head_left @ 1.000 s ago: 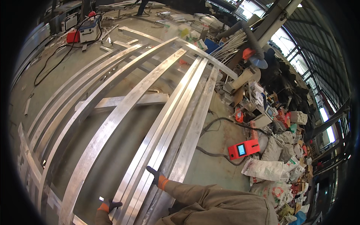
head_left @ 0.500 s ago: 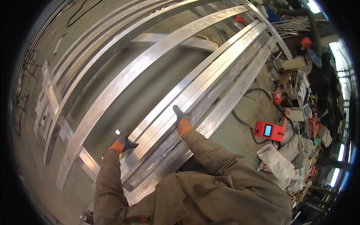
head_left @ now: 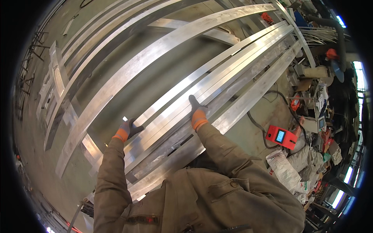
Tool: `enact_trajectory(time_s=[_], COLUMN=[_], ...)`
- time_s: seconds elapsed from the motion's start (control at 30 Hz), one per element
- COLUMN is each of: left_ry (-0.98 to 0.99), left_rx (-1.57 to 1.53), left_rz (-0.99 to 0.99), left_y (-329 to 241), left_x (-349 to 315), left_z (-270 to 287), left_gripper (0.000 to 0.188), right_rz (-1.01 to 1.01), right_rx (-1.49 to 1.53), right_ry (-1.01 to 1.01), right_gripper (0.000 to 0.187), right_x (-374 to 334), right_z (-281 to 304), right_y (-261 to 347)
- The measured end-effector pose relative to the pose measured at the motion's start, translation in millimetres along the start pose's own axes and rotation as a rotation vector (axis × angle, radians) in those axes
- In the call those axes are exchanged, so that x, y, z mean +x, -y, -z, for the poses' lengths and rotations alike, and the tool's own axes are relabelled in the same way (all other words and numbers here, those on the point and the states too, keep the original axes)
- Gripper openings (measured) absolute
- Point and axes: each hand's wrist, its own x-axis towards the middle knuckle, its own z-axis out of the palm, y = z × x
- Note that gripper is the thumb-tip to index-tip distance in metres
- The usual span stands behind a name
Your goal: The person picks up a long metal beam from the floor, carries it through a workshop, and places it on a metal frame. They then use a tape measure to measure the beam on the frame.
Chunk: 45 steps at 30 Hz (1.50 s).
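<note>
**Left grip [head_left: 128, 129] and right grip [head_left: 196, 108] set on a bundle of silver bars [head_left: 163, 120]**

The person stands over long silver bars that run side by side between the two grips and on past them, up and to the right. Both grips are in dark gloves with orange cuffs. The left grip lies at the near end of the bundle, on its left edge, thumb and finger spread apart over the metal; the rest of its fingers are out of sight, so how far they close cannot be told. The right grip sits farther up, on the other edge of the bundle, one digit pointing away along the top face (its remaining fingers are hidden too, so the firmness of its hold cannot be told).

Beyond the left grip, a broad bar [head_left: 153, 50] arcs across the wide view, well apart from the bundle, with a crossbar [head_left: 217, 37] passing beneath it. Just to the right of the right grip, another flat bar [head_left: 250, 93] slants away. Farther right of that grip, a red device [head_left: 281, 137] with a lit screen rests on the floor [head_left: 246, 136], near a black cable [head_left: 254, 122]. Pale sacks [head_left: 283, 171] lie below the device, well apart from both grips.
</note>
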Motion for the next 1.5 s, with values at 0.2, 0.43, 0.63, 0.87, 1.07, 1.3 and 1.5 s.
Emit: enact_trajectory(time_s=[0.2,0.43,0.63,0.87,1.07,1.3,1.5], left_ry=[0.093,-0.414,-0.315,-0.243,-0.346,-0.555,-0.588], left_rx=[0.104,-0.067,0.149,0.069,0.161,0.164,0.211], left_rz=[0.011,-0.227,-0.168,-0.095,-0.194,-0.29,-0.248], left_y=[-10.4,-9.8,-73.4,-88.4,-80.1,-90.2,-108.8], left_x=[-9.6,-31.9,-94.5,-87.7,-93.3,-115.1,-144.2], left_z=[-4.2,-36.1,-78.6,-62.4,-83.6,-108.6,-118.6], left_gripper=[0.094,0.064,0.094,0.092,0.088,0.071,0.074], right_rz=[-0.082,0.091,0.089,-0.027,0.157,-0.036,0.518], right_rx=[-0.063,-0.134,-0.158,-0.015,0.19,0.306,-0.096], right_ry=[-0.02,0.212,0.083,0.323,0.424,0.555,0.057], right_gripper=[0.12,0.117,0.134,0.145,0.098,0.092,0.118], right_x=[-3.1,-8.1,5.1,37.4,-2.6,16.7,9.4], right_z=[-0.3,15.4,-8.7,-45.1,31.2,48.8,52.2], right_y=[7.4,0.9,-13.4,-30.8,-12.9,-22.9,-23.4])
